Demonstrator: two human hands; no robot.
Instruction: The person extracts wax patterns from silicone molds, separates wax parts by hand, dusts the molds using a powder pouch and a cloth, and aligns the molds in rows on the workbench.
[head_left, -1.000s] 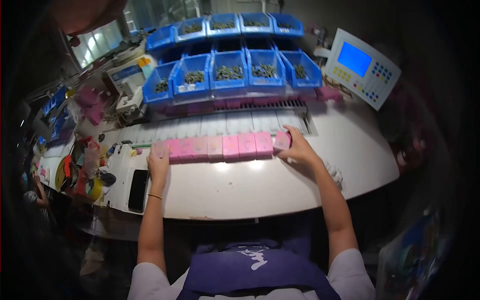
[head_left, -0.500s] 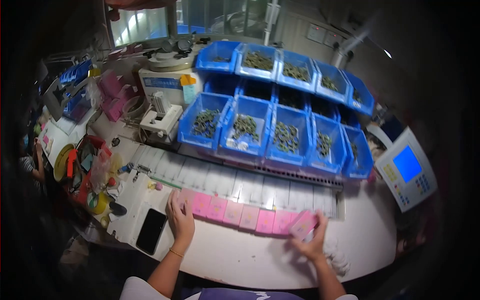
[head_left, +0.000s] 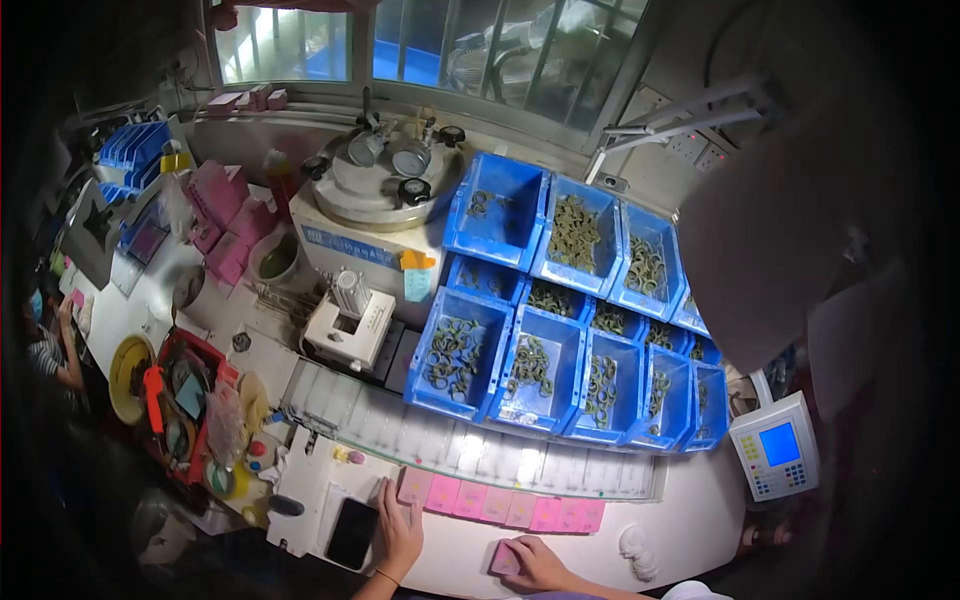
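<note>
A row of pink blocks (head_left: 485, 502) lies along the front of the white segmented strip on the bench. My left hand (head_left: 400, 530) is at the row's left end, fingers extended and apart beside the first block, right of a black phone (head_left: 352, 534). Closer to the bench's front edge, my right hand (head_left: 535, 562) has its fingers on a separate pink block (head_left: 505, 558), which is apart from the row. Blue bins (head_left: 535, 367) holding small ring-shaped pieces stand in tiers behind the strip.
A keypad unit with a blue screen (head_left: 778, 447) stands at the right, and white round pieces (head_left: 637, 552) lie near it. On the left are a red basket (head_left: 222, 372), a small white device (head_left: 347, 325) and pink blocks. Another person (head_left: 60, 350) sits far left.
The view has swung up and left. My right hand has taken one pink block from the row's right end down toward the front edge. My left hand stays by the left end.
</note>
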